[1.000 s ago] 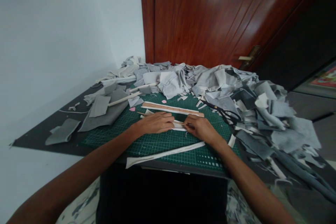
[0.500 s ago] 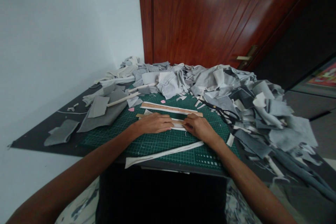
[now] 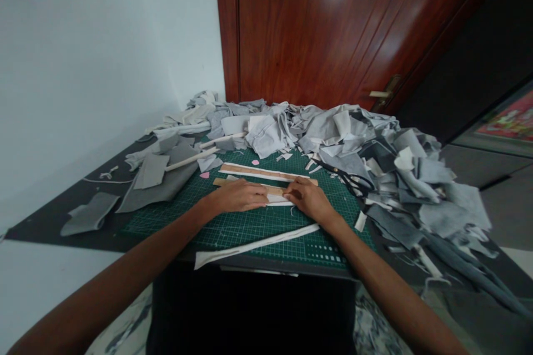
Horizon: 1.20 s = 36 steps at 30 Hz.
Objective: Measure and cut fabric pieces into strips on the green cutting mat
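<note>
In the head view a flat wooden strip [image 3: 275,191] lies with a white fabric strip [image 3: 278,199] along its near side. My left hand [image 3: 241,196] rests palm down across both, fingers together and bent over them; its thumb is hidden. Toward the right end, my right hand [image 3: 307,197] is closed, its fingertips pinched at the fabric by the wood. Just beyond the hands, parallel to them, is a second wooden strip [image 3: 266,172] edged with white fabric. Nearer my body a narrow white fabric strip [image 3: 254,245] lies at a slant.
A green cutting mat [image 3: 175,222] covers the middle of the dark table [image 3: 100,241]. Black scissors [image 3: 347,176] lie at the right, beside heaped grey fabric scraps [image 3: 428,177]. Two pink pieces, one a chalk-like piece [image 3: 255,162], sit beyond the strips. A wooden door [image 3: 308,28] stands behind.
The view has shifted slightly. More of the wooden strip shows between my hands, where pale fabric covered part of it before. Both hands keep nearly the same places.
</note>
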Tool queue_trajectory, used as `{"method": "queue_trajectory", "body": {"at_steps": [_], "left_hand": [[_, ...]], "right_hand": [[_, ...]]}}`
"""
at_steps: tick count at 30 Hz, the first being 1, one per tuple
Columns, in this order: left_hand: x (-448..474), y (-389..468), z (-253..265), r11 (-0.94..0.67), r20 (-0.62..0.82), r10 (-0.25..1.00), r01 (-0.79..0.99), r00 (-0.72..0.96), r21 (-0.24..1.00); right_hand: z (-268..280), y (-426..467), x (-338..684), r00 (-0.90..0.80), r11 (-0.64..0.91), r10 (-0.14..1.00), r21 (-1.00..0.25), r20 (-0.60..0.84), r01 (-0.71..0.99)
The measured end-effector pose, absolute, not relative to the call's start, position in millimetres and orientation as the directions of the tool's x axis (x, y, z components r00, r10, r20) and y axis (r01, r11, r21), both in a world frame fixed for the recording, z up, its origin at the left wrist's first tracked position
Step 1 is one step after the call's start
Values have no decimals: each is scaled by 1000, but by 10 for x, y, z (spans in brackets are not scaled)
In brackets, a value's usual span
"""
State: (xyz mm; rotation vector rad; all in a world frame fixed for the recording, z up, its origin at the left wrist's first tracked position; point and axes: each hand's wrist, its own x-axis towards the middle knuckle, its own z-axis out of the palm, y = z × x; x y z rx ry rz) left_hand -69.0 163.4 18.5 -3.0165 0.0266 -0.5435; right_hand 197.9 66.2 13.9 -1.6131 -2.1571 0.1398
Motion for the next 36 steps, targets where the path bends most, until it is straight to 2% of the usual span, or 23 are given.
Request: {"method": "queue_trajectory", "body": {"at_steps": [3, 7, 12, 19, 28, 36], "left_hand": [[-695, 1632, 199, -1000, 370, -10, -17, 929, 16], [-715, 1687, 174, -994, 414, 96, 61, 905, 96], [-730, 1842, 119, -974, 471, 222, 217, 854, 66], [-793, 2025, 84, -956, 394, 292, 275, 872, 100], [-758, 1934, 99, -912, 375, 403, 402, 835, 85], [-722, 1922, 70, -902, 382, 424, 421, 821, 97]], "right_hand": [[121, 698, 1994, -230, 339, 924, -378, 305, 861], [90, 731, 2039, -308, 445, 880, -403, 362, 800], [76, 750, 2071, -317, 449, 879, -394, 356, 802], [70, 759, 2044, -279, 422, 887, -399, 368, 814], [-33, 831, 2065, -212, 330, 898, -272, 386, 904], [-3, 912, 2214, -253, 442, 840, -337, 480, 831]]}}
